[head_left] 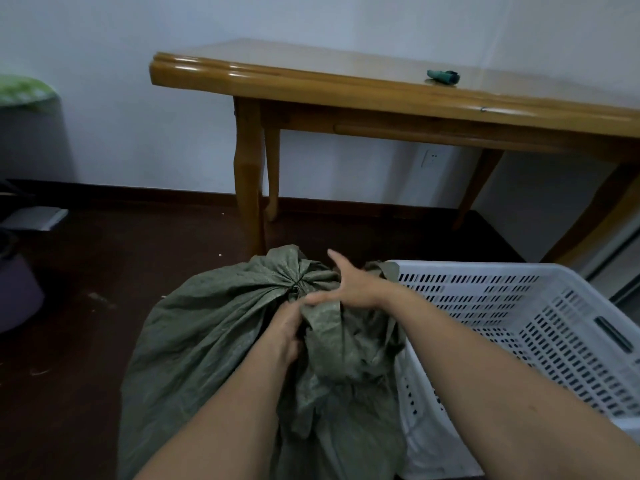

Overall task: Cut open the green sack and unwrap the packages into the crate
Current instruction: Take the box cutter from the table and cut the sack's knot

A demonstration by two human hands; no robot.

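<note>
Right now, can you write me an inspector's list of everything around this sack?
Surface: dark floor.
Job's things: green sack, neck tied shut; white crate tilted beside it on the right, no packages seen.
Clutter: small green thing on the table; flat grey item on the floor, left.
Hands: left hand grips a sack fold; right hand lies on the sack top, grip unclear.
Cables: nothing seen.
Surroundings: white wall with a socket.
</note>
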